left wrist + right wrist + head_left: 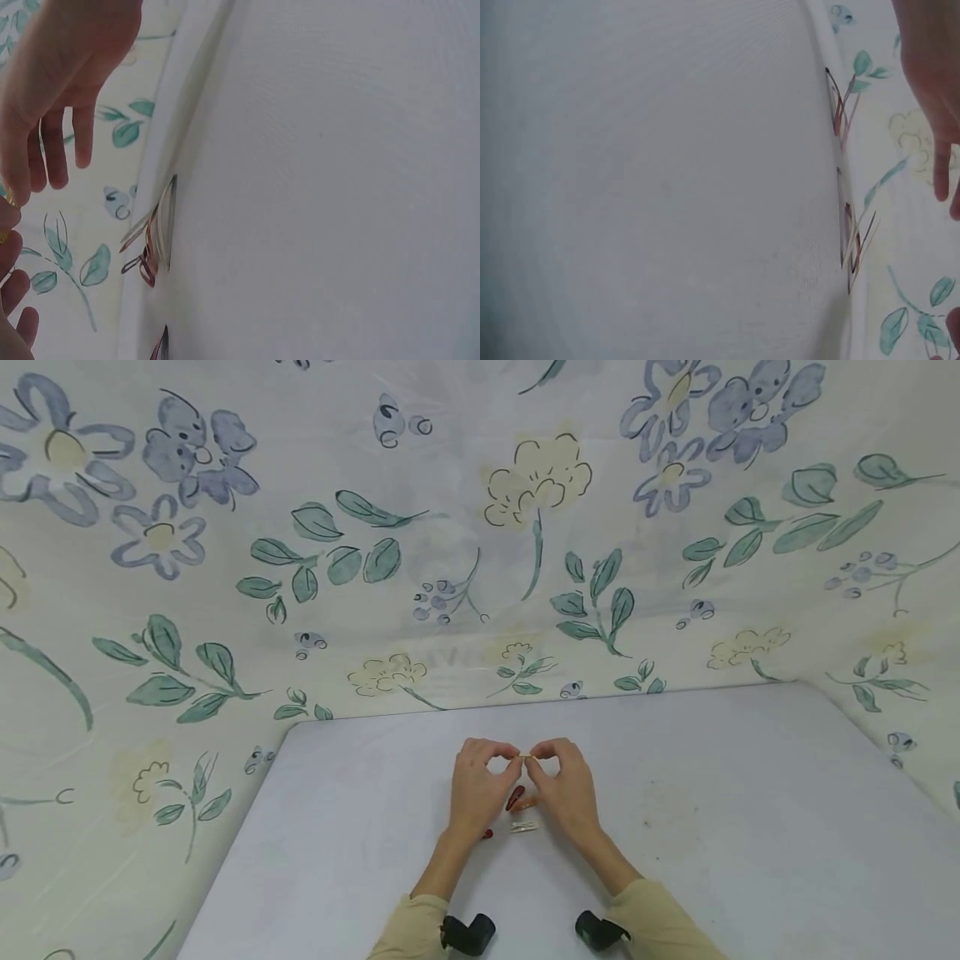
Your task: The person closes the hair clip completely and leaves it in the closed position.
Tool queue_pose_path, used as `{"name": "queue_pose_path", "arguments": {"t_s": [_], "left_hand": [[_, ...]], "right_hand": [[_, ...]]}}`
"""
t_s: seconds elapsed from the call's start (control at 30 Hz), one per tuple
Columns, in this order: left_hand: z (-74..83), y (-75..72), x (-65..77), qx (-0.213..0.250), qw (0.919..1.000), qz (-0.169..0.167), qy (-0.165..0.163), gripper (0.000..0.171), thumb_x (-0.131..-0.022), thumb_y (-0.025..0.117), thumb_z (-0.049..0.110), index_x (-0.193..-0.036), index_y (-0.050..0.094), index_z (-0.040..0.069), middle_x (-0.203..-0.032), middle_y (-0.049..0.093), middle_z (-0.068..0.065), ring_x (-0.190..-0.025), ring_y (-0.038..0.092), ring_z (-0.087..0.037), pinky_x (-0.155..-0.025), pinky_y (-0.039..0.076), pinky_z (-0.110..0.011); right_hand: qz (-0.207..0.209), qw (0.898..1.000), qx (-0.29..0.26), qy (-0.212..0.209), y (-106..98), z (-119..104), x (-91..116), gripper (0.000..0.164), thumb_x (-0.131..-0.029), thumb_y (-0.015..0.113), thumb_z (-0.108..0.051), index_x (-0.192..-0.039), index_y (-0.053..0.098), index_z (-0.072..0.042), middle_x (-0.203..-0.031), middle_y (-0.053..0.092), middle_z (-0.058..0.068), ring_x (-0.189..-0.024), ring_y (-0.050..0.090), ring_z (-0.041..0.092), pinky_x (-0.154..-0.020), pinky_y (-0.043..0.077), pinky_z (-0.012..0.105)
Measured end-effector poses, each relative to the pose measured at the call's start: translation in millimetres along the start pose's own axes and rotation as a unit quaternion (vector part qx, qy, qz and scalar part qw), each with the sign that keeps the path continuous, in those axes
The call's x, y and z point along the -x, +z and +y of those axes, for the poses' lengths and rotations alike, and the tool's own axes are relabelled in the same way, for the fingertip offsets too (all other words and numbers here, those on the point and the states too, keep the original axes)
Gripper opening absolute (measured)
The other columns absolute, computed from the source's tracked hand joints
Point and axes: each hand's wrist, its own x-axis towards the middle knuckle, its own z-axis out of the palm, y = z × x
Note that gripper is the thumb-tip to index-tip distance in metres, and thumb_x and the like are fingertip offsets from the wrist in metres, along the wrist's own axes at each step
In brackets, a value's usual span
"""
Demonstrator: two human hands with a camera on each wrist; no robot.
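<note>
In the head view, my left hand and right hand meet above the table, thumb and index finger of each pinching an end of a small yellow hair clip. Fingertips cover much of it; a yellow edge shows at the far left of the left wrist view. Below the hands lie several snap hair clips: a dark red clip, a copper-orange clip and a pale silvery clip. Another red clip is partly hidden behind my left wrist.
The white table spreads out on both sides of the hands. Behind it hangs a flower-patterned cloth. Small specks dot the tabletop right of the right hand. Black wrist cameras sit below both forearms.
</note>
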Motion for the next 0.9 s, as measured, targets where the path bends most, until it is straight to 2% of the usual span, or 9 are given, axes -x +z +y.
{"name": "queue_pose_path", "arguments": {"t_s": [0.2,0.37,0.47,0.63,0.9], "left_hand": [[8.0,7.5,1.5,0.022,0.9987,0.044,0.01,0.007,-0.08,0.077,0.01,-0.086,0.074,0.01,-0.084,0.07,0.0,-0.09,0.056,-0.017,-0.082,0.045,-0.038],[8.2,15.5,3.5,0.03,0.9962,0.076,0.029,0.007,-0.08,0.076,0.009,-0.086,0.074,0.009,-0.084,0.069,0.001,-0.088,0.056,-0.016,-0.079,0.046,-0.035],[7.5,19.4,5.0,0.033,0.9948,0.09,0.033,0.007,-0.08,0.076,0.008,-0.087,0.074,0.009,-0.083,0.069,0.001,-0.088,0.055,-0.016,-0.078,0.047,-0.034],[8.9,23.6,8.7,0.038,0.9936,0.104,0.021,0.007,-0.08,0.077,0.009,-0.087,0.074,0.01,-0.084,0.069,0.0,-0.088,0.055,-0.017,-0.076,0.046,-0.034],[9.6,27.2,12.1,0.043,0.9921,0.117,0.013,0.006,-0.079,0.076,0.008,-0.085,0.073,0.009,-0.081,0.067,-0.001,-0.087,0.054,-0.017,-0.076,0.045,-0.034]], "right_hand": [[0.047,0.999,0.0,-0.022,-1.5,1.0,0.2,0.013,-0.085,0.075,-0.008,-0.094,0.066,-0.006,-0.092,0.066,0.008,-0.092,0.061,0.024,-0.081,0.048,0.042],[0.072,0.997,-0.012,-0.031,-3.3,1.5,1.2,0.015,-0.083,0.077,-0.005,-0.094,0.066,-0.006,-0.091,0.065,0.009,-0.09,0.06,0.024,-0.08,0.047,0.044],[0.078,0.996,-0.014,-0.031,-3.2,2.0,2.0,0.016,-0.083,0.077,-0.005,-0.094,0.066,-0.006,-0.091,0.065,0.009,-0.09,0.061,0.024,-0.08,0.048,0.044],[0.082,0.996,-0.011,-0.023,-2.1,2.6,2.9,0.016,-0.083,0.077,-0.005,-0.094,0.066,-0.006,-0.091,0.065,0.009,-0.089,0.061,0.025,-0.078,0.048,0.044],[0.082,0.996,-0.008,-0.017,-2.4,3.8,3.4,0.017,-0.082,0.078,-0.006,-0.093,0.066,-0.006,-0.088,0.065,0.008,-0.086,0.06,0.022,-0.076,0.045,0.037]]}}
